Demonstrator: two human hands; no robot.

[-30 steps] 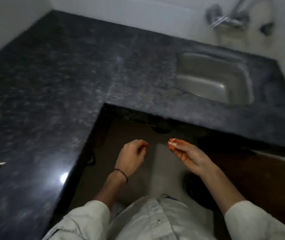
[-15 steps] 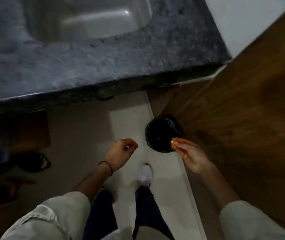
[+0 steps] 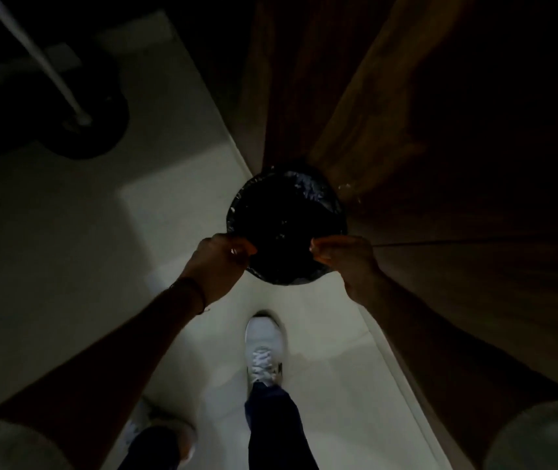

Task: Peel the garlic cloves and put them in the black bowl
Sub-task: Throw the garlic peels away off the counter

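View is dark, looking straight down at a pale tiled floor [image 3: 67, 249].

Your left hand [image 3: 218, 262] and right hand [image 3: 347, 257] are both held over the near rim of a round bin lined with a black bag [image 3: 286, 212]. The bin stands on the floor against a wooden panel [image 3: 440, 164].

Left hand: fingers curled in, thumb meeting the fingertips. Whether anything sits in that pinch cannot be told. A thin dark wristband [image 3: 199, 296] is on this wrist.

Right hand: fingertips bunched together against the thumb, pointing toward the left hand, with a gap between the two hands. Contents of the pinch cannot be told.

Garlic: too dark to make out any in either hand or in the bin.

A few pale flecks [image 3: 347, 188] lie on the wood just beside the bin's far right edge.

Your white shoe [image 3: 265, 344] is planted just short of the bin.

At upper left, a white pole [image 3: 43, 62] meets a dark round base [image 3: 101, 137], well apart from the bin.
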